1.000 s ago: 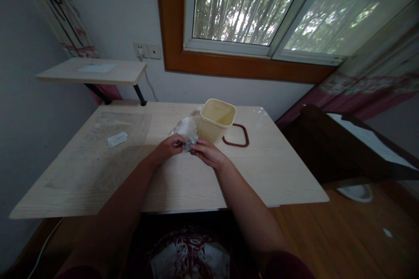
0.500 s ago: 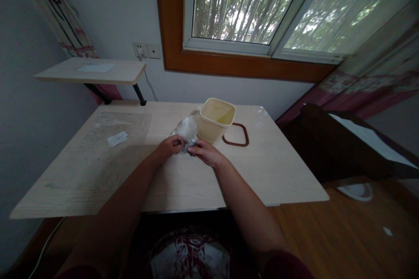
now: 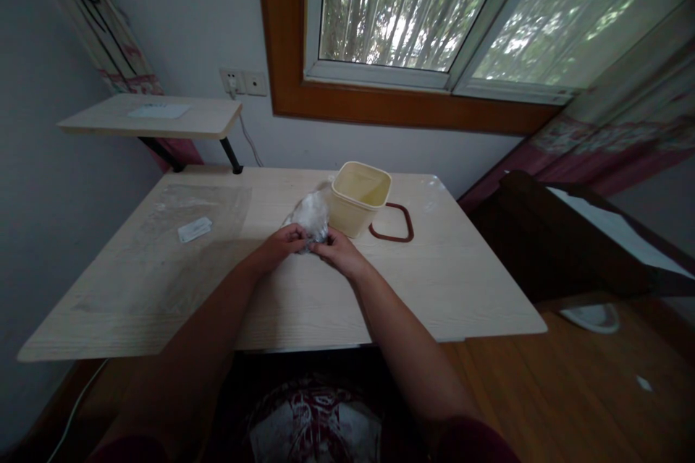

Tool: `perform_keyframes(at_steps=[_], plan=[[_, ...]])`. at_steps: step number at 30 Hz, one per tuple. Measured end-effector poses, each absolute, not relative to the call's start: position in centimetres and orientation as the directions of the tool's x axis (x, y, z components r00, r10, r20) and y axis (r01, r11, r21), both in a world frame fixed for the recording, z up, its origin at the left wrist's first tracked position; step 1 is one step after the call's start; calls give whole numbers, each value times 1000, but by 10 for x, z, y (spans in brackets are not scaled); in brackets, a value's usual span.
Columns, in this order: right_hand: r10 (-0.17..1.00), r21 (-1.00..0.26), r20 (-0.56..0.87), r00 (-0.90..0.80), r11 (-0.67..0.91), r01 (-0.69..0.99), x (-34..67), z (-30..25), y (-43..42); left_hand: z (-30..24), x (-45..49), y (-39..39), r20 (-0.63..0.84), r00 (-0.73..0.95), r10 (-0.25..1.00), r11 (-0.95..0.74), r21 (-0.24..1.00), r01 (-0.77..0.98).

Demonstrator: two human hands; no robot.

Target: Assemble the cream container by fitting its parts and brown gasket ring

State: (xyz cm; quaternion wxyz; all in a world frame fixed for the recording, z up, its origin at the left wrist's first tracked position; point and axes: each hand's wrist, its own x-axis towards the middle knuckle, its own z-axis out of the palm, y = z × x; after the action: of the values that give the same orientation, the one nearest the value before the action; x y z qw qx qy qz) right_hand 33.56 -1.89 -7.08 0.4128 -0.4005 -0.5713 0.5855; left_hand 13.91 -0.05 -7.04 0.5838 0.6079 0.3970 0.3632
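Observation:
A crumpled clear plastic bag [image 3: 310, 215] with something whitish inside lies on the light wooden table [image 3: 304, 289], just left of a cream square plastic container [image 3: 359, 199]. My left hand [image 3: 279, 247] and my right hand [image 3: 337, 252] meet at the bag's near end, each with fingers pinched on the plastic. The fingertips almost touch each other. What the bag holds is too dim to name.
A dark red rubber ring [image 3: 392, 223] lies right of the container. A flat clear plastic sheet [image 3: 190, 246] with a small white packet [image 3: 195, 229] covers the table's left part. A raised side shelf [image 3: 152, 117] stands at the back left; a dark chair [image 3: 548, 246] is at the right.
My hands have drawn slightly closer together on the bag's near end, and the bag has bunched up a little. Everything else stays in place.

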Motion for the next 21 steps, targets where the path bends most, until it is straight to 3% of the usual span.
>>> perform_keyframes(at_steps=[10, 21], plan=[[943, -996, 86, -320, 91, -2, 329, -73, -15, -68, 144, -3, -26, 393, 919, 23, 1000, 14], [965, -939, 215, -149, 246, 241, 326, -78, -16, -64, 143, -5, -33, 428, 903, 81, 992, -96]])
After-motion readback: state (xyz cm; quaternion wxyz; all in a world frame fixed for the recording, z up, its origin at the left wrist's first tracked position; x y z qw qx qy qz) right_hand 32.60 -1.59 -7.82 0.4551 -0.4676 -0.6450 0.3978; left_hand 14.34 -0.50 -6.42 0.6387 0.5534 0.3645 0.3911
